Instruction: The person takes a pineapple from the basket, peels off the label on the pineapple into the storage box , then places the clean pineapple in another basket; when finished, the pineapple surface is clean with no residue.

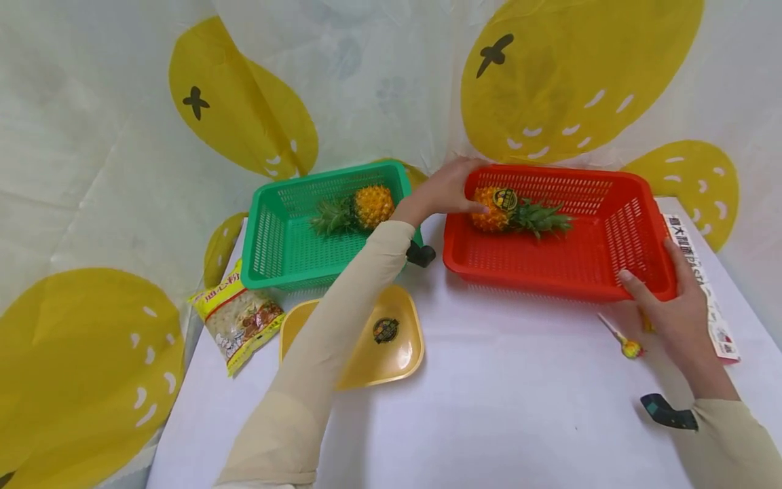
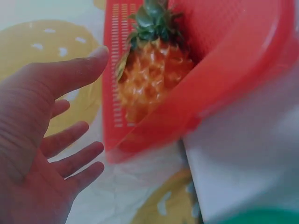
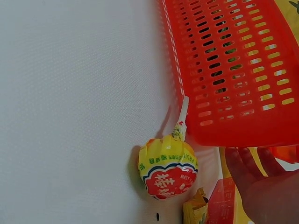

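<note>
Red basket (image 1: pixel 586 251) stands right of the centre in the head view, with a pineapple (image 1: pixel 487 216) at its left end. Your left grip (image 1: pixel 451 187) is wide, fingers spread beside that end; your right grip (image 1: pixel 687 312) is at the front right corner, but whether it pinches, I cannot tell. Lifting so, the heavier left end could sag, and the basket could sweep the nearby lollipop (image 1: pixel 632 349).

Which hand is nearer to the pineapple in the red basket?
Left. The left hand is at the left end of the red basket, close beside the pineapple; the right hand is at the opposite end, farther away.
</note>
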The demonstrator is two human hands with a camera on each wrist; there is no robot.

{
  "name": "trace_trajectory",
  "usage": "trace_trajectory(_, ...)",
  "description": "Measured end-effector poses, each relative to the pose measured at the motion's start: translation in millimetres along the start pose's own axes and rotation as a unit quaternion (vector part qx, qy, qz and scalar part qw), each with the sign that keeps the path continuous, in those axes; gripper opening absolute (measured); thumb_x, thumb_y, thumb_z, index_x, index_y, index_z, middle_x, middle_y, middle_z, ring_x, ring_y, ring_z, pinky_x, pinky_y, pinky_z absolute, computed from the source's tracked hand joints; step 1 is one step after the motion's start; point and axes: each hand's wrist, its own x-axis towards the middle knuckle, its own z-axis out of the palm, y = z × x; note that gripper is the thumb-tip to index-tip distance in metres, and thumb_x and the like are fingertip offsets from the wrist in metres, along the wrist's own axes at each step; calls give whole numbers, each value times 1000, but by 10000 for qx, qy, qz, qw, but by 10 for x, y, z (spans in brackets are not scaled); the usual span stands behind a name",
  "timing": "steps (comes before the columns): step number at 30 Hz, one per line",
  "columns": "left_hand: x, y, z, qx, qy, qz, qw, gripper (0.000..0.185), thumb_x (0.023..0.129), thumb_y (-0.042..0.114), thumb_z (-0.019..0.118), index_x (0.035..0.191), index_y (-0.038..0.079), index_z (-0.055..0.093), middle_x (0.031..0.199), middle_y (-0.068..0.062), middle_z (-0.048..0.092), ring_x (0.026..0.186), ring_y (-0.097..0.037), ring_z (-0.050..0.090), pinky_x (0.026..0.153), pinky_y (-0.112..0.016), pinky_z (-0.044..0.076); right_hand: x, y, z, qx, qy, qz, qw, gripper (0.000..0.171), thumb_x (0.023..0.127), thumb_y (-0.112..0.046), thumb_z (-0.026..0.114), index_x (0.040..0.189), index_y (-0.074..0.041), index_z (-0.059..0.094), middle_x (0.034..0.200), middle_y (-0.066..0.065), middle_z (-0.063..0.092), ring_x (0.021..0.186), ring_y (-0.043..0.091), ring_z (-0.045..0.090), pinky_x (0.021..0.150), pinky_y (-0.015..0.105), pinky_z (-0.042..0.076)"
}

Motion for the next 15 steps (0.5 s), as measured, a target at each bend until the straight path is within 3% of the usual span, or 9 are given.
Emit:
trace_trajectory(3,100,48,108,207,-185,-52,9996,89,93,47,81,163,14,39,163,-4,42,150,-17,34,118,-19,20,-33,19,-19,-22,-37,-11,10000,94,100,-51,68,166,-53,1,176,4,13,157,43,15,62,4,41)
trace_trajectory(10,270,82,268,388,-291,-85,9988,93,91,50,82,165,19,35,166,-5,31,151,-16,31,117,-23,27,2,21,-37,-17,-97,6,10000,95,100,-52,68,165,-54,-1,176,4,13,157,44,15,61,5,41)
trace_trajectory(15,338,111,316,452,-591,-192,9970,93,92,50,81,165,20,33,167,-8,28,151,-21,31,118,-29,30,32,13,-10,11,-55,29,10000,94,100,-52,68,165,-55,1,176,3,13,156,43,16,63,5,41)
